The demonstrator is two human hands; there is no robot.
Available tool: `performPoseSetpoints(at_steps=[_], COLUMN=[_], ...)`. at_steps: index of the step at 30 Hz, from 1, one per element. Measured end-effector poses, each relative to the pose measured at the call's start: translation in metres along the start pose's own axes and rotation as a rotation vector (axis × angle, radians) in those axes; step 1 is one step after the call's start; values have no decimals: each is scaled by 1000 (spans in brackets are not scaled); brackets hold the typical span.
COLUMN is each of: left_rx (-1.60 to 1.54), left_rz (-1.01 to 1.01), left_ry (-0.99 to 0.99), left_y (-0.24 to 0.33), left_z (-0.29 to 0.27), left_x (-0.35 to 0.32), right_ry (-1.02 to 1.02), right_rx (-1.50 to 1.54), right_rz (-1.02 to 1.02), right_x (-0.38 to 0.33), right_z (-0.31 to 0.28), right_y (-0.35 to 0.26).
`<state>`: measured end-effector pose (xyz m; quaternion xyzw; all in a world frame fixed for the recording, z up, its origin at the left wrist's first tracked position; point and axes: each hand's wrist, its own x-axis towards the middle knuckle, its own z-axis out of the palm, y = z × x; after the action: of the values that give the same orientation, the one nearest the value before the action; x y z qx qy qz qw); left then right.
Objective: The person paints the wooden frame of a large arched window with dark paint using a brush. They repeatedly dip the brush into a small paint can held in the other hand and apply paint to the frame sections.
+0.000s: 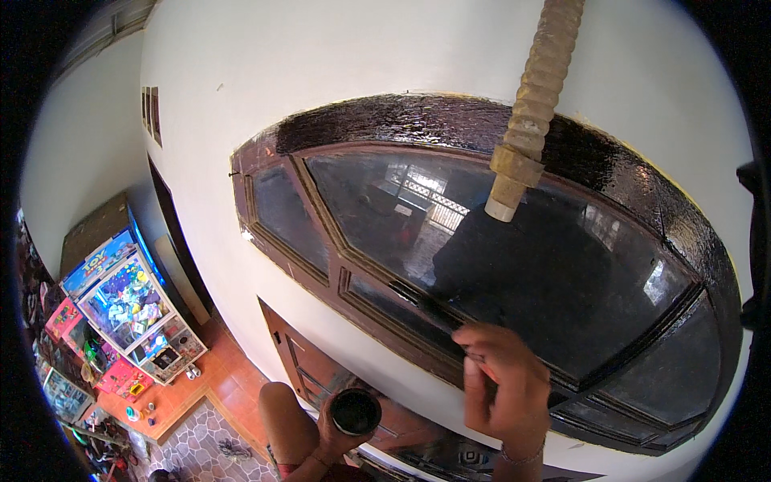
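Observation:
My left hand (336, 440) is wrapped round a small dark cup (377, 413) with dark liquid like paint inside, low in the view beside my bare knee. My right hand (514, 390) is closed in a pinch around what looks like a slim paintbrush (487, 370), its orange handle partly hidden by my fingers. Its dark tip lies against the lower bar of a wooden window frame (341, 245). Glossy, almost black coating covers the frame's curved top and right side, while the left part looks browner and duller. Dark glass panes (369, 201) reflect a railing.
A ribbed beige pipe (536, 96) hangs in front of the window's upper part. White wall (217, 177) surrounds the frame. Below stands a brown wooden door or shutter (301, 361). At far left, a brightly lit toy claw machine (132, 297) stands on orange floor tiles (229, 369).

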<state>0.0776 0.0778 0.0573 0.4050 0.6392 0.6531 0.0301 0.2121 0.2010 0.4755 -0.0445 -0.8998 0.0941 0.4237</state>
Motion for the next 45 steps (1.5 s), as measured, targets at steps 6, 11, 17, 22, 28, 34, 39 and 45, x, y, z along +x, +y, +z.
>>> performPoseSetpoints(at_steps=[6, 11, 17, 22, 28, 34, 39, 45], left_rx=[111, 65, 23, 10, 35, -34, 71, -31], left_rz=[21, -1, -24, -55, -44, -73, -105, -46], left_ry=[11, -20, -57, 11, -31, -19, -94, -59], left_y=[-2, 4, 9, 3, -9, -18, -18, -7], left_z=[-1, -2, -5, 3, 2, 8, 2, 2], left_x=[-2, 2, 3, -1, -4, -10, -10, -6], right_ry=[115, 146, 49, 111, 116, 59, 188, 33], right_rx=[-219, -137, -186, -291, -100, -256, -282, -80], right_rz=[-24, 13, 80, 61, 28, 110, 148, 29], right_x=[-22, -20, -25, -36, -35, -44, -55, -55], right_z=[-36, -29, -29, -52, -32, -44, -56, -43], right_y=[-16, -15, -7, -23, -9, -12, -23, -4])
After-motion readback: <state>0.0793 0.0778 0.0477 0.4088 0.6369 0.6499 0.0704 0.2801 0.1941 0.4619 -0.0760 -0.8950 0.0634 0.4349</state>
